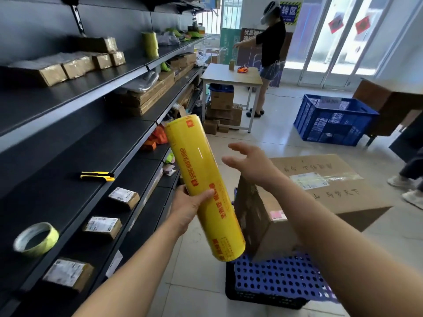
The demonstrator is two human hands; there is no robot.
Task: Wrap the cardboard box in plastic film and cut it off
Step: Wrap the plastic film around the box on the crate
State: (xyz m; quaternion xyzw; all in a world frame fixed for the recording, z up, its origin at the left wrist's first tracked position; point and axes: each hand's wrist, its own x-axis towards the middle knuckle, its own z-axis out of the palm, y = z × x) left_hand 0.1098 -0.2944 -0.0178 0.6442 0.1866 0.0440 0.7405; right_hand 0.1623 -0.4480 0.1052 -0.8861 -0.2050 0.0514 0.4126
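My left hand (190,205) grips a long yellow roll of plastic film (201,179) around its lower half; the roll tilts up and to the left. To the right of the roll's middle, my right hand (251,162) hovers with fingers spread and holds nothing. A large cardboard box (320,193) with handwriting and a shipping label rests on a blue perforated crate (274,277) below my right arm. A yellow-and-black utility knife (97,176) lies on the dark shelf to the left.
Dark shelving (68,138) along the left holds small parcels and a tape roll (35,239). A small table (231,75) and a standing person (270,53) are at the back. A blue crate (334,120) sits on the floor to the right, where another person's shoes (409,191) show.
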